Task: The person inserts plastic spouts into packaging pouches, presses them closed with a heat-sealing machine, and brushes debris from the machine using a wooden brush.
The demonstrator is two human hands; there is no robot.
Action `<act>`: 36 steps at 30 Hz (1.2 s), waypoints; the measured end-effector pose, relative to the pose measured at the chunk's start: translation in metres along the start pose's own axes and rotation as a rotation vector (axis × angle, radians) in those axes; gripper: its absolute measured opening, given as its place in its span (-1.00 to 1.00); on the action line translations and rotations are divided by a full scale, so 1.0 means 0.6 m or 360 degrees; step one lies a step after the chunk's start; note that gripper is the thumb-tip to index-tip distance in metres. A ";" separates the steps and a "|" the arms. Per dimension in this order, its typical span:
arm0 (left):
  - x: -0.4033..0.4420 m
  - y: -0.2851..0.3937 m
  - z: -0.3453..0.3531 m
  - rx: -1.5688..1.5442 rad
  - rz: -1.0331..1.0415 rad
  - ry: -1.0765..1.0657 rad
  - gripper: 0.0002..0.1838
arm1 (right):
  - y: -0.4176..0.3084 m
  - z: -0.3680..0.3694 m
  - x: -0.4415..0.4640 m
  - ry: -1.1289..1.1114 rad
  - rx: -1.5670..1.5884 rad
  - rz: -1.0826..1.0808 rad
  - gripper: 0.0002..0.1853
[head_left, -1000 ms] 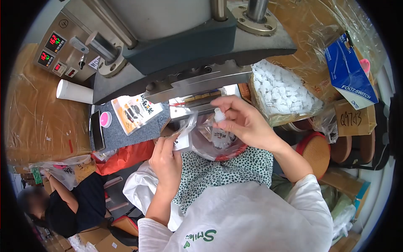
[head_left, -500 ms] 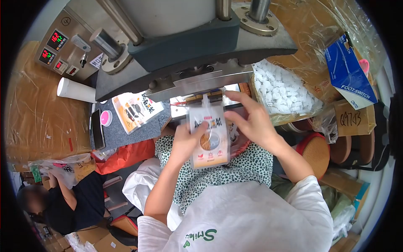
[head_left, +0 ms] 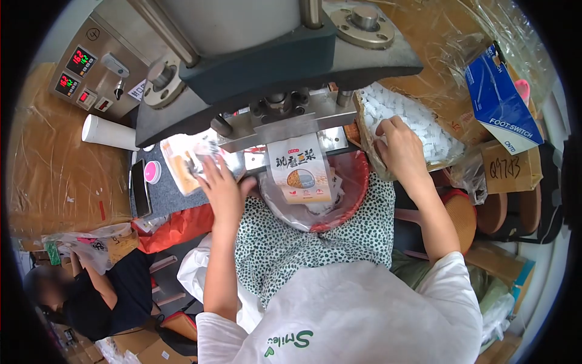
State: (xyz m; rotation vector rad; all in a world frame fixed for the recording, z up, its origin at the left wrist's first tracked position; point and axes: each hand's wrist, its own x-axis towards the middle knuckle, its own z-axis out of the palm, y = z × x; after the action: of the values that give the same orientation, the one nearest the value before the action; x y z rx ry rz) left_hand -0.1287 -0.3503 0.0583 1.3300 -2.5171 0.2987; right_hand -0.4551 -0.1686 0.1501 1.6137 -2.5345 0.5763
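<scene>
With our left hand (head_left: 223, 189) we reach over the white-and-orange printed plastic pouches (head_left: 177, 170) on the grey cloth-covered tabletop (head_left: 168, 197); its grip is wide, fingers spread, and blur hides any contact. Our right hand (head_left: 400, 148) dips into the heap of small white plastic spouts (head_left: 433, 136), its grip narrow, fingers curled; we cannot tell whether it holds one. Between our hands, we see a single white printed pouch (head_left: 301, 176) beneath the grey metal press (head_left: 260, 70), its lower end over the red round basin (head_left: 359, 200).

Wearer's two hands (head_left: 219, 191) (head_left: 402, 148), one press (head_left: 260, 67), one hanging pouch (head_left: 300, 182), one red basin (head_left: 362, 189), one blue box (head_left: 503, 97)
</scene>
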 end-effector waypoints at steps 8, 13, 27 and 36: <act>-0.040 -0.006 -0.071 -0.0650 -0.0124 0.0105 -0.58 | 0.022 0.010 0.003 0.0029 0.0096 -0.0121 -0.84; -0.038 -0.003 -0.091 -0.0738 -0.0205 0.0036 -0.74 | 0.014 -0.004 0.001 -0.0082 0.0071 -0.0118 -0.84; -0.043 0.103 -0.194 -0.0874 0.0156 0.0135 -0.61 | -0.152 -0.060 -0.016 -0.0078 0.0580 -0.0936 -0.72; -0.024 0.131 -0.151 -0.1623 -0.0009 -0.0710 -0.82 | -0.122 -0.012 -0.005 -0.0439 0.1378 -0.0539 -0.61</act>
State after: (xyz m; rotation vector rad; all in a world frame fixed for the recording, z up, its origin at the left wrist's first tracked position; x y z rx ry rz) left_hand -0.1732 -0.2676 0.1344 0.9947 -2.3400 -1.2351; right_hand -0.3897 -0.1906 0.1752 2.4466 -2.1826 1.6534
